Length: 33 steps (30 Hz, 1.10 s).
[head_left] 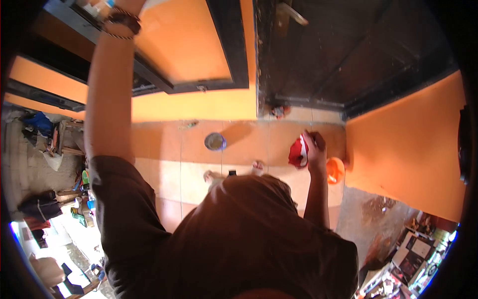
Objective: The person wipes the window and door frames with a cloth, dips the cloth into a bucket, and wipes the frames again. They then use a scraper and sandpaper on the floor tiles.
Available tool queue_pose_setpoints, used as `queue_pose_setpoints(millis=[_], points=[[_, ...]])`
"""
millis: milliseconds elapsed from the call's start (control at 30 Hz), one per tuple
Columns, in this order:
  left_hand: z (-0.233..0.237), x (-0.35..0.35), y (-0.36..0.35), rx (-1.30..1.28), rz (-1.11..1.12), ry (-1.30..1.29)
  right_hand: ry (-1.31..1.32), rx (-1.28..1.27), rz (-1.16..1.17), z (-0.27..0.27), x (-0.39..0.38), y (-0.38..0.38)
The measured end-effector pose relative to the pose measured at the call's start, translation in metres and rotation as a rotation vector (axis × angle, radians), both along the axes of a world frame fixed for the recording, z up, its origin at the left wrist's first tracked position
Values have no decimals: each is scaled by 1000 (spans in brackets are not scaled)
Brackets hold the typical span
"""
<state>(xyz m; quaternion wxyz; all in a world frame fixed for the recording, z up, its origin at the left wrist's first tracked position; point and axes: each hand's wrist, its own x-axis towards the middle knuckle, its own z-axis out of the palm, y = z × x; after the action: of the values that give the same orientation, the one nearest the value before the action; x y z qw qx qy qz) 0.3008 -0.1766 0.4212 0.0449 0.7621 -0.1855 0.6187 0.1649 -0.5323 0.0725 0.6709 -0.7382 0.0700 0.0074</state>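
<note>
My left arm is raised to the upper left, beside a dark window frame (239, 60). Above the beaded bracelet, only the base of my left hand (130, 6) shows at the top edge, and its fingers are out of view. A small blurred white and blue thing (102, 5) is near it; whether I touch it cannot be seen. Lower down on the right, my right hand (317, 144) is closed around a crumpled red and white cloth (298, 153). An orange plastic bowl (335, 171) sits on the floor just beyond that forearm.
On the tiled floor (199, 172) stands a round container (215, 141) with greyish contents, ahead of my feet. A dark door (358, 55) with a handle rises at the upper right beside an orange wall (403, 144). Clutter lies at both sides, including boxes (413, 254).
</note>
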Motion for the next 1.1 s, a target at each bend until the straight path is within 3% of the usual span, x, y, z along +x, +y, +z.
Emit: queue_pose_setpoints(millis=[33,67,167,267,333,733,867,933,1000,1100], points=[[2,-13,-15,-319,-18,223,21,30,4,-2,1,0],[-2,-6,-4,-225,-43,135,16,14,-5,-3,1,0],[-3,-15,-3,-321,-16,178,-15,22,12,-4,4,0],[-14,-13,7,-164,23,43,-31,-4,14,6,5,3],[-23,-12,11,-345,21,205,-42,-15,35,8,6,4],[-93,-37,-15,-437,-153,337,96,-36,113,25,21,26],[-70,-22,-25,-377,-186,266,148,125,175,46,22,42],[-43,-9,-38,-408,-246,156,13,212,216,45,27,53],[-18,5,-45,-426,-228,77,195,452,216,37,35,63],[13,15,-54,-475,-130,104,96,440,265,49,34,76]])
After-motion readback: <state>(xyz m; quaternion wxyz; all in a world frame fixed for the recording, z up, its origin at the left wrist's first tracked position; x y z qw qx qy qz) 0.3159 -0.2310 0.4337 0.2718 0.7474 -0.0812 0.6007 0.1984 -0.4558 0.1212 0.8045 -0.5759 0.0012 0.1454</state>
